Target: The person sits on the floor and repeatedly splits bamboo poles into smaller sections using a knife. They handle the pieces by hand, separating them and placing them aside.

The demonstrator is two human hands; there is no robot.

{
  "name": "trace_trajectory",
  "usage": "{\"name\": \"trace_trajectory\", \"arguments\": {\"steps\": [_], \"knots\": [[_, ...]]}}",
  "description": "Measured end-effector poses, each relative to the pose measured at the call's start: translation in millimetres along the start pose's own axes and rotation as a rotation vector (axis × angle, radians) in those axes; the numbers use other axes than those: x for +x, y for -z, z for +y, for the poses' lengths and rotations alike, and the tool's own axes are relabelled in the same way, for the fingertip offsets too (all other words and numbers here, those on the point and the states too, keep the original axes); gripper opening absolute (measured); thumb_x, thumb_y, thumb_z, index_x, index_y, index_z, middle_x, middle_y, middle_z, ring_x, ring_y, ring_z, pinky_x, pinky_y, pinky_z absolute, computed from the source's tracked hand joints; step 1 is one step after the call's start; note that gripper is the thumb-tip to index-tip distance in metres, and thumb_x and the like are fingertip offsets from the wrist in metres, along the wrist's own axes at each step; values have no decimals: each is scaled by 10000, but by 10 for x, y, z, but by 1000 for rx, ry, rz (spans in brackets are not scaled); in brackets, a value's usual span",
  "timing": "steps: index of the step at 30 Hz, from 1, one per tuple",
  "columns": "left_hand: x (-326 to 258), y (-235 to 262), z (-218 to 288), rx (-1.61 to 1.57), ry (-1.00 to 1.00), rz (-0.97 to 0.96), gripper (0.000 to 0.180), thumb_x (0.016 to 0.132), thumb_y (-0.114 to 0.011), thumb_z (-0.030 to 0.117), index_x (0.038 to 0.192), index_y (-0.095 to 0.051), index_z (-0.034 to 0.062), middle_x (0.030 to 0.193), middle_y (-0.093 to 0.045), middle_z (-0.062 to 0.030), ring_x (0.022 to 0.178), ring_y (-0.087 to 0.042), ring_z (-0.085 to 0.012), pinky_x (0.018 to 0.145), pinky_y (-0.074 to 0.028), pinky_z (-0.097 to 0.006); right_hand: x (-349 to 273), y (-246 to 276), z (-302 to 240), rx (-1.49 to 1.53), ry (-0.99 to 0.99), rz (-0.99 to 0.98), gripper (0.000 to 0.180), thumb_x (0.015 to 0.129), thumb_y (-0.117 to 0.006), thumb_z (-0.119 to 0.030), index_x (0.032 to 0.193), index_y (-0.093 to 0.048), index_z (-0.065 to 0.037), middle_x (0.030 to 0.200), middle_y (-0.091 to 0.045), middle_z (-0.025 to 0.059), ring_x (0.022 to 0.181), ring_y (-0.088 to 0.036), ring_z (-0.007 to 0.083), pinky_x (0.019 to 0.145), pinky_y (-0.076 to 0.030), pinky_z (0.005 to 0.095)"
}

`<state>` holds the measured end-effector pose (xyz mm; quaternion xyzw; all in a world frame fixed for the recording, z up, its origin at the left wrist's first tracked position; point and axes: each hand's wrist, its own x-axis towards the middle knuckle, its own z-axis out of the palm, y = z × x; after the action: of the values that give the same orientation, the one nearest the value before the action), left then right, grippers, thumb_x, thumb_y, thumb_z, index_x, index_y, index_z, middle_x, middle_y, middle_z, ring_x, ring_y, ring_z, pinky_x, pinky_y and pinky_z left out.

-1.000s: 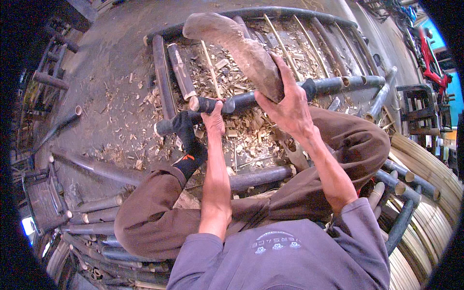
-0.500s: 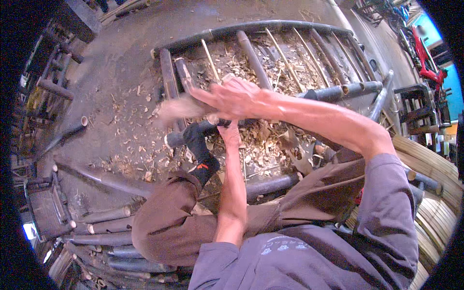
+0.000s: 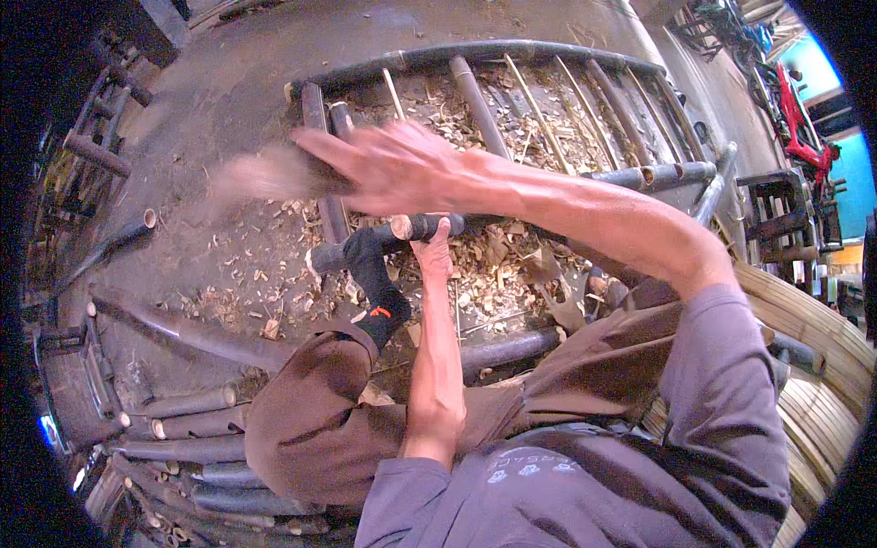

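Note:
My left hand (image 3: 435, 248) grips a short dark bamboo pole (image 3: 422, 226) near its cut end, holding it across my lap. My foot in a black sock (image 3: 378, 285) rests against the same pole. My right hand (image 3: 395, 169) reaches across to the left above the pole, shut on a broad brownish tool (image 3: 260, 173). That tool is smeared by motion and its shape cannot be told. My brown-trousered knee (image 3: 311, 411) lies below the sock.
A frame of dark bamboo poles and thin slats (image 3: 475, 53) lies on the ground ahead. Wood chips (image 3: 512, 265) litter the floor. Cut bamboo lengths (image 3: 183, 429) are piled at lower left. Curved bamboo strips (image 3: 822, 365) and a red machine (image 3: 799, 100) stand at right.
My right hand has swung the tool from high above the pole down and across to the left. My left hand has kept its grip on the pole.

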<state>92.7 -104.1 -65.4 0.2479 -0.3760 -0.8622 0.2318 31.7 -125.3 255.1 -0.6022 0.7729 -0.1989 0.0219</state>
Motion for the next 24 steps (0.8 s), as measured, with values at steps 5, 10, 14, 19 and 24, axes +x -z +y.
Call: {"name": "trace_trajectory", "arguments": {"steps": [5, 10, 14, 19, 24], "knots": [[-13, 134, -132, -169, -52, 0, 627, 791, -734, 75, 1316, -397, 21, 1253, -524, -96, 1106, -509, -211, 990, -407, -374, 175, -128, -180, 331, 424, 570, 694, 773, -677, -304, 1342, -343, -89, 803, -632, 161, 754, -642, 391, 649, -531, 470], [-141, -139, 134, 92, 252, 35, 672, 828, -710, 103, 1372, -325, 15, 1317, -494, -91, 1208, -445, -212, 1023, -371, -359, -625, -496, 488, -201, -80, -451, 705, 783, -669, -283, 1372, -320, -116, 824, -628, 178, 608, -634, 374, 528, -509, 475], [-3, 11, -155, -124, 169, 25, 683, 755, -775, 94, 1320, -391, 95, 1164, -563, -57, 862, -567, -145, 620, -479, -277, 11, -71, -50, 96, 35, 106, 721, 777, -678, -279, 1380, -313, -125, 838, -630, 181, 753, -653, 368, 598, -521, 455], [65, 377, -530, -289, 217, -102, 527, 924, -516, 244, 1386, -319, 85, 1359, -440, -74, 1165, -471, -211, 947, -411, -391, -585, -409, 200, 105, -59, -69, 829, 777, -702, -279, 1444, -234, -125, 971, -593, 207, 821, -642, 375, 698, -537, 442], [22, 150, -569, -341, 348, 112, 506, 821, -667, -8, 1263, -443, 92, 1178, -550, -75, 1029, -572, -204, 875, -491, -368, -1608, -369, 464, 44, -589, -340, 806, 728, -654, -180, 1433, -272, -103, 1068, -608, 250, 970, -617, 381, 793, -506, 475]]}}
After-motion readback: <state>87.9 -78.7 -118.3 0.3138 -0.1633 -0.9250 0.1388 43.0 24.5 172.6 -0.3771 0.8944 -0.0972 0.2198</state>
